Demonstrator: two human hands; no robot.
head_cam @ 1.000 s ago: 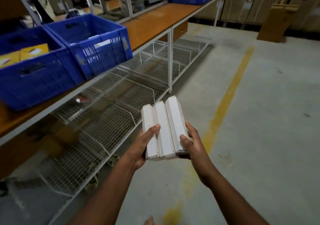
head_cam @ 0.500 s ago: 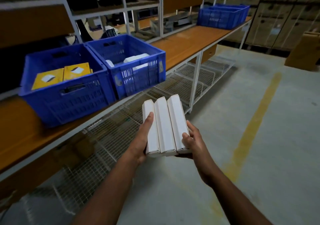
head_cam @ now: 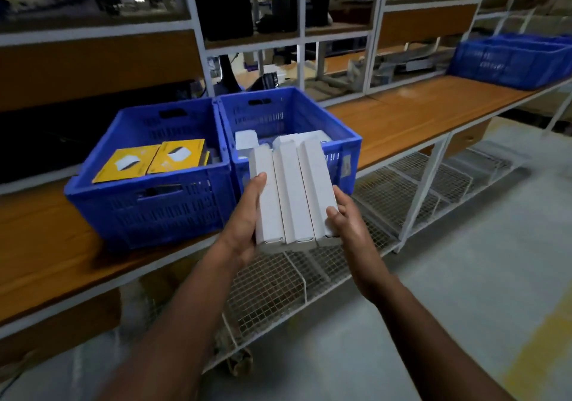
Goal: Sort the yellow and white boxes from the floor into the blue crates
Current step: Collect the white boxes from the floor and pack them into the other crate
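1. Fingers of both hands are curled round a row of three long white boxes: the left hand grips the left side with its thumb on top, and the right hand holds the right side with its thumb on the outer box. The boxes lie side by side, not bound, in front of the near wall of the right blue crate, at about 12 o'clock from my hands.

2. I judge the biggest risk to be this: the three boxes are only squeezed together, so if one hand loosens, the middle one may slip out and fall to the floor or onto the wire shelf below.

3. Next, the far ends could strike the crate's near rim if I push forward before lifting, and the row would then buckle.

4. The left blue crate, at 10 o'clock, holds the yellow boxes. A drift to the left would put white among yellow.

5. Smallest: white boxes already in the right crate lie uneven, so the new ones may land tilted.
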